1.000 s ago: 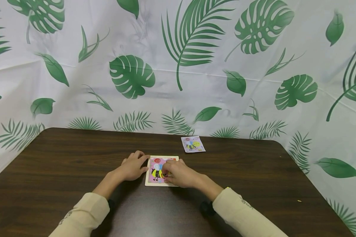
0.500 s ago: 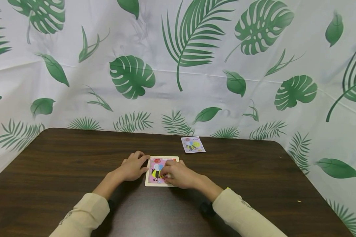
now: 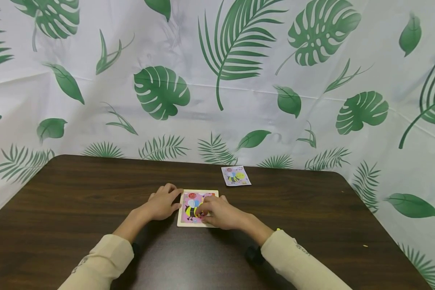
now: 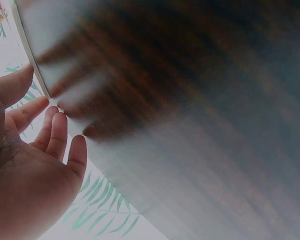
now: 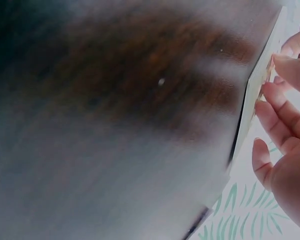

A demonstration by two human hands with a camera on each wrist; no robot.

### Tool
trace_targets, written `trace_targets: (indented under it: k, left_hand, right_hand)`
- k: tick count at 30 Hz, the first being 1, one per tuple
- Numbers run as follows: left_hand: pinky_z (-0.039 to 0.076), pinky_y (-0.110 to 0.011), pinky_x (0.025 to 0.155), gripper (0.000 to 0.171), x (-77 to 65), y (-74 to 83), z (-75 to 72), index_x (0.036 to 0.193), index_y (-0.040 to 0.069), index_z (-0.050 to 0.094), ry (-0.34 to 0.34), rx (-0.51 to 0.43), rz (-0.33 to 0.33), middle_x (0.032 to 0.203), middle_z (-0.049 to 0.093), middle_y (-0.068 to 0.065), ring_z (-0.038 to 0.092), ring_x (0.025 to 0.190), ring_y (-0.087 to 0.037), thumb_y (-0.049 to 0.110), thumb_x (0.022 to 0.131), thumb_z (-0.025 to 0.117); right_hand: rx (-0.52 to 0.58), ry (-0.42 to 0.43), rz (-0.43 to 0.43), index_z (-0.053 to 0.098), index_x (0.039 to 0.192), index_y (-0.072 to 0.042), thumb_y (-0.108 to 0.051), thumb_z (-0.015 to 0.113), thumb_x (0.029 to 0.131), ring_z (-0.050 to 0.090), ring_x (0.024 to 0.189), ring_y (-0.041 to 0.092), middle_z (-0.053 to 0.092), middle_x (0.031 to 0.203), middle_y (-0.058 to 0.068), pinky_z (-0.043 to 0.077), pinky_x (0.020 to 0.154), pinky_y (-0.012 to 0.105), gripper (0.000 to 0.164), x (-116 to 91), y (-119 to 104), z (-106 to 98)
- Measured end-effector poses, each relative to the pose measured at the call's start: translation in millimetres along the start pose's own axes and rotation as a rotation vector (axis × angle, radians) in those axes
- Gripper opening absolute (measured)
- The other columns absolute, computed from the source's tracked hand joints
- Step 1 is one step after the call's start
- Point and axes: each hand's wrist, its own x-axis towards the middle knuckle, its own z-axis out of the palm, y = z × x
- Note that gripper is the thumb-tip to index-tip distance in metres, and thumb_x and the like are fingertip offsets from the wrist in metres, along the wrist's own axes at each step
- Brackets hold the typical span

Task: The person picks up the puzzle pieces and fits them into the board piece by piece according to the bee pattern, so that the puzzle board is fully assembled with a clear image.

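A square bee jigsaw puzzle (image 3: pixel 189 212), pink with a yellow-and-black striped bee, lies in a pale wooden tray (image 3: pixel 193 225) on the dark table. At the tray's left edge my left hand (image 3: pixel 163 204) steadies it, thumb and fingertips touching the rim, fingers loosely bent. My right hand (image 3: pixel 221 212) covers the puzzle's right part, its thumb and fingers pinching at a puzzle piece there, mostly hidden under the fingertips. From the side, in the right wrist view, those fingertips (image 5: pixel 270 90) meet the top of the tray (image 5: pixel 255 82).
A paper picture card (image 3: pixel 235 176) with the same bee lies beyond the tray, near the back edge of the table (image 3: pixel 293 209). A white curtain (image 3: pixel 253 121) with green leaves hangs behind. A tiny pale scrap (image 3: pixel 365 245) lies far right.
My right fingers shift very slightly over the puzzle's right part. The left hand stays at the tray's edge; the tray and the card keep their places.
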Motion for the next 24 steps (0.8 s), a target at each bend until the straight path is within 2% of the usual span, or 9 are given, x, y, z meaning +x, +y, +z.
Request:
trace_targets:
  k: [11, 17, 24]
  left_hand:
    - [0.033, -0.056, 0.084, 0.041, 1.3, -2.4, 1.2, 0.130, 0.002, 0.048, 0.000, 0.008, 0.001, 0.124, 0.040, -0.021, 0.038, 0.115, -0.038, 0.016, 0.092, 0.055]
    - [0.033, -0.056, 0.085, 0.042, 2.3, -2.6, 2.2, 0.130, 0.002, 0.048, 0.001, 0.016, -0.004, 0.124, 0.040, -0.020, 0.038, 0.115, -0.037, 0.017, 0.091, 0.056]
    - [0.032, -0.056, 0.086, 0.043, 1.9, -1.6, 2.3, 0.130, 0.003, 0.047, -0.007, 0.013, -0.015, 0.124, 0.040, -0.020, 0.038, 0.115, -0.037, 0.017, 0.091, 0.056]
  right_hand:
    - [0.037, -0.016, 0.028, 0.069, 0.100, -0.012, -0.016, 0.067, 0.084, 0.049, 0.089, 0.012, 0.058, 0.089, -0.002, 0.028, 0.069, 0.031, 0.017, -0.9, -1.1, -2.7]
    - [0.032, -0.001, 0.031, 0.069, 0.096, -0.011, -0.015, 0.069, 0.082, 0.049, 0.089, 0.011, 0.057, 0.089, -0.003, 0.026, 0.068, 0.030, 0.015, -2.4, 3.0, -2.0]
    - [0.035, 0.013, 0.044, 0.070, 0.093, -0.010, -0.012, 0.070, 0.081, 0.047, 0.092, 0.016, 0.055, 0.091, 0.000, 0.028, 0.069, 0.032, 0.013, -6.6, 5.1, -3.2]
